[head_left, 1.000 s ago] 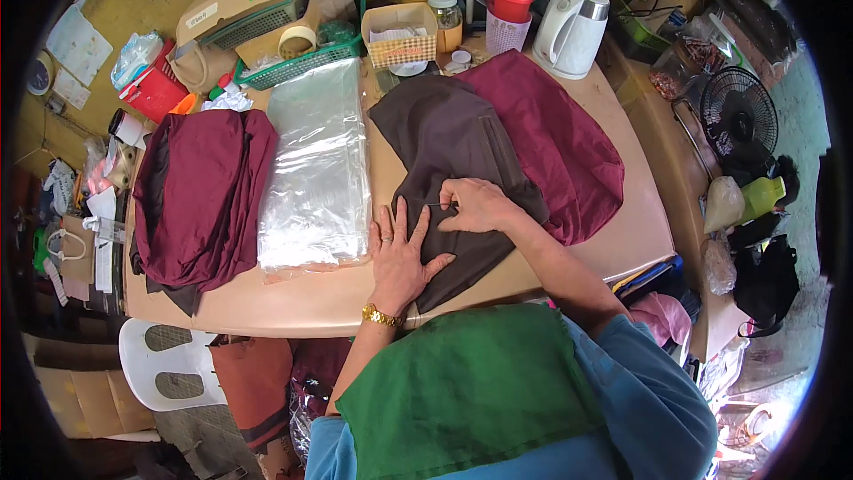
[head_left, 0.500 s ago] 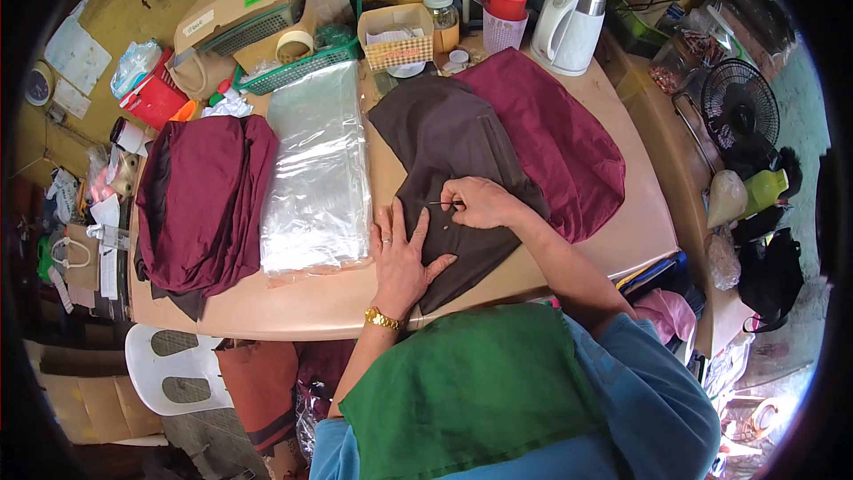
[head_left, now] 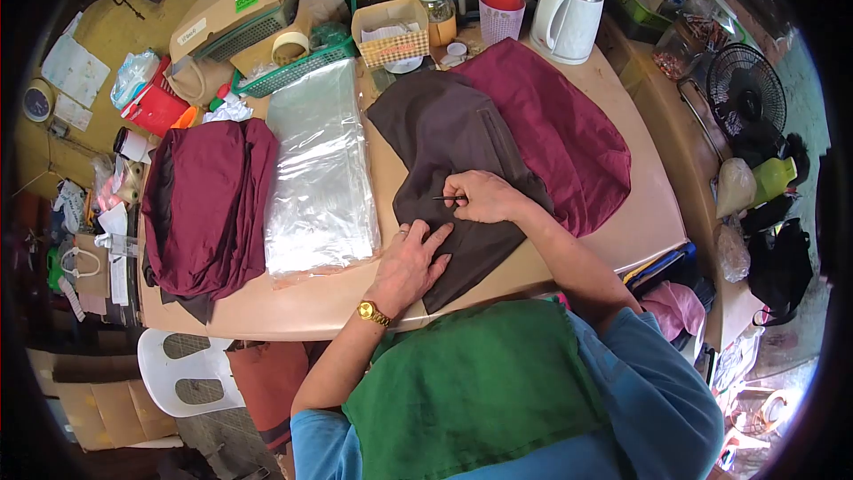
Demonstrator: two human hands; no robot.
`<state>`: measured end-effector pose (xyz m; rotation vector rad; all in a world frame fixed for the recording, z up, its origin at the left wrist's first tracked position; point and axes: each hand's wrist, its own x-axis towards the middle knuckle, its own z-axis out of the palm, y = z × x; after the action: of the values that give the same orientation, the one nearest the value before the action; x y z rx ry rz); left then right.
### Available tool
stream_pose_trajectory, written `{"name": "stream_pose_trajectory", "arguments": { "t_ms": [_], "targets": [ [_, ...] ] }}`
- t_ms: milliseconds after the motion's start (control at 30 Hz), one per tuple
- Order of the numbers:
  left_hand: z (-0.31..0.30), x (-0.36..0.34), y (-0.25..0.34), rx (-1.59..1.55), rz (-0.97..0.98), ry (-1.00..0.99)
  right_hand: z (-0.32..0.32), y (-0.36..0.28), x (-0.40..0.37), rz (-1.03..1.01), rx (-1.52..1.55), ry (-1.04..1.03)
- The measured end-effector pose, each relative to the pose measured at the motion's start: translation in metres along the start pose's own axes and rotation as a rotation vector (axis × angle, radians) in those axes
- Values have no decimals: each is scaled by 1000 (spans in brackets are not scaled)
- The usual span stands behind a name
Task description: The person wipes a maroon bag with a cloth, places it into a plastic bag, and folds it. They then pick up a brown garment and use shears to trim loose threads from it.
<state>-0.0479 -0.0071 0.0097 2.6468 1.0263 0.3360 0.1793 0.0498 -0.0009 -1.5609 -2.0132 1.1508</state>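
Note:
A dark brown garment (head_left: 444,138) lies spread on the table with a long seam or pocket line along its right part. My right hand (head_left: 484,199) is closed around a small, thin dark tool (head_left: 450,198) just over the cloth; its exact kind is too small to make out. My left hand (head_left: 410,262) rests on the garment's lower left edge, fingers extended and thumb apart, wearing a ring and a gold watch (head_left: 373,312). Maroon cloth (head_left: 569,142) lies beside and partly under the brown garment on the right.
A stack of clear plastic bags (head_left: 320,178) lies left of the garment, beside folded maroon garments (head_left: 209,204). Along the back stand a green basket (head_left: 293,73), a checked box (head_left: 391,36), a jar (head_left: 437,13) and a white kettle (head_left: 569,13). A black fan (head_left: 746,89) is at right.
My left hand has drawn back slightly toward me, its fingers now less spread. My right hand stays near the same place with the tool. The view has shifted slightly.

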Motion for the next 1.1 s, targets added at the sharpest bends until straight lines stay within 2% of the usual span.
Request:
{"name": "stream_pose_trajectory", "arguments": {
  "t_ms": [100,167,200,267,300,333,400,700,800,900,1000,1100],
  "targets": [
    [0,0,0,22,-19,1,0,3,1,-22,5,-7],
    [3,2,-3,-73,-16,125,-1,3,1,-24,4,-8],
    [7,7,-6,-70,-14,123,-1,3,1,-28,1,-13],
    [17,22,-14,-196,-200,214,0,5,2,-37,16,-8],
    [22,30,-13,-172,-245,303,1,6,3,-45,27,-5],
    [21,35,-11,-170,-244,301,1,5,3,-46,30,-3],
    [17,43,-5,-127,-486,106,-1,2,0,-11,60,0],
    [24,41,-19,-270,-534,104,0,3,-3,-3,56,16],
    [16,45,-3,-140,-579,122,1,5,-3,-8,57,28],
    [29,43,-8,-139,-533,196,1,4,-4,-3,43,36],
    [30,42,-12,-227,-542,185,-1,2,-5,27,64,12],
    [38,39,-20,-164,-511,258,4,7,-3,-37,67,58]
  ]
}}
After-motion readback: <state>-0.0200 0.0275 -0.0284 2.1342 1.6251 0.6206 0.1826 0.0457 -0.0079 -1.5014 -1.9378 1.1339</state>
